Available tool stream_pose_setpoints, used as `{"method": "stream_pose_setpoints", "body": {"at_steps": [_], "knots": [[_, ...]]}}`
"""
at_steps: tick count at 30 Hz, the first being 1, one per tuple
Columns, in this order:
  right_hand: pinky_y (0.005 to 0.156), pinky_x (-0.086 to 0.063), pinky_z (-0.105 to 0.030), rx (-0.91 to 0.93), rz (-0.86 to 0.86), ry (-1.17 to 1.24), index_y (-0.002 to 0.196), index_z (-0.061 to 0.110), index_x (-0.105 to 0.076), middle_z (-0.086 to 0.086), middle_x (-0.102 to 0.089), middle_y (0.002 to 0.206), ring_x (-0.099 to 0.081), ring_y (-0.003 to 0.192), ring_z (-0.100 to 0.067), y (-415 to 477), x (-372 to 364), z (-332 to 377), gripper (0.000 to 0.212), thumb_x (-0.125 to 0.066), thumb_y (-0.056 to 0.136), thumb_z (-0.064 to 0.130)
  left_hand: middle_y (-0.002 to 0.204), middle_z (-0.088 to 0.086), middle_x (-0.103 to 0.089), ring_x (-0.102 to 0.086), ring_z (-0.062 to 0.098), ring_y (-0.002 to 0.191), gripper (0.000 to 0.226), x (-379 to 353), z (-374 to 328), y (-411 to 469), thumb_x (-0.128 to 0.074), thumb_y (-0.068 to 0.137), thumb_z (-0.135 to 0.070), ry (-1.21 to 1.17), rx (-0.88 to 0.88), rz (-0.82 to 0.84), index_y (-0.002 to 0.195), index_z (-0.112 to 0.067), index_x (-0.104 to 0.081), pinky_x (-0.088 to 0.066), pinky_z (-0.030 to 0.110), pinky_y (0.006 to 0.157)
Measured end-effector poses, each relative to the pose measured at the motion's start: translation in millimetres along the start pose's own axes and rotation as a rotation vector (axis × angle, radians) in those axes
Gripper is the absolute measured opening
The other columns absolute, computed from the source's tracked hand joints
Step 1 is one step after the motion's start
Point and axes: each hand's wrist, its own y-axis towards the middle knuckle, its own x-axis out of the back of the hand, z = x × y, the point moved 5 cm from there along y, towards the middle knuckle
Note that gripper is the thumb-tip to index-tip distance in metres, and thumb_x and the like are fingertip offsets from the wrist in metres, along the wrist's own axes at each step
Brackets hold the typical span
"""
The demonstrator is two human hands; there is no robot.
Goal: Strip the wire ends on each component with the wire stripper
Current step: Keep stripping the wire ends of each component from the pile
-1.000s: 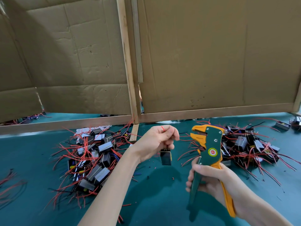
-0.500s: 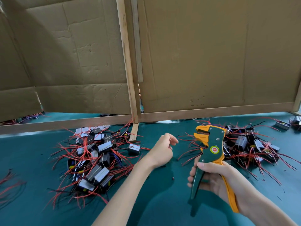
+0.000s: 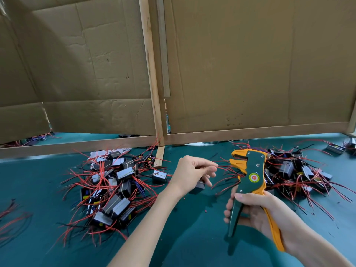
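My right hand (image 3: 258,212) grips the handles of the green and orange wire stripper (image 3: 250,170), jaws pointing up and left. My left hand (image 3: 192,172) hovers just left of the jaws, fingers curled, pinching a red wire (image 3: 223,166) that reaches towards them. A small dark component (image 3: 198,186) hangs under that hand, mostly hidden by it. A pile of components with red and black wires (image 3: 115,189) lies to the left. Another such pile (image 3: 298,174) lies behind the stripper on the right.
The green table mat (image 3: 192,237) spreads under both arms. A cardboard wall on a wooden frame (image 3: 154,93) stands along the back, its foot (image 3: 159,158) resting on the mat. Loose wires (image 3: 11,218) lie at the far left, and stray components (image 3: 336,148) at the far right.
My left hand dropped the earlier component beside the left pile, then rose holding another by its red wire near the jaws. The stripper shifted slightly right.
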Motion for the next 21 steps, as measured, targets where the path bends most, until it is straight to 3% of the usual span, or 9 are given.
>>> {"method": "stream_pose_setpoints", "body": {"at_steps": [5,13,21], "knots": [[0.065,-0.057,-0.048,0.002,0.042,-0.023,0.074,0.004,-0.074,-0.026,-0.063,0.075,-0.067,0.069,-0.040,-2,-2,1,0.031,-0.084,0.046,0.014,0.068,0.002,-0.070,-0.059,0.013,0.049,0.007,4,-25,1,-0.069,0.086,-0.010,-0.175,-0.057,-0.057,0.080,-0.012,-0.071,-0.057,0.030,0.066],[0.066,-0.056,-0.050,0.048,0.135,-0.023,0.078,0.002,-0.071,-0.029,-0.061,0.077,-0.065,0.070,-0.043,-10,-12,8,0.030,-0.082,0.051,0.012,0.067,0.009,-0.050,-0.042,0.006,0.047,0.012,-4,-45,-4,-0.064,0.091,-0.012,-0.190,-0.059,0.015,0.079,-0.015,-0.066,-0.052,0.023,0.060],[0.065,-0.056,-0.050,0.065,0.146,-0.056,0.076,0.001,-0.070,-0.030,-0.059,0.076,-0.064,0.068,-0.044,-12,-16,11,0.028,-0.080,0.051,0.011,0.062,-0.014,-0.054,-0.041,0.005,0.045,0.010,-3,-45,-6,-0.065,0.090,-0.018,-0.161,0.009,0.116,0.081,-0.019,-0.068,-0.044,0.021,0.056]]}}
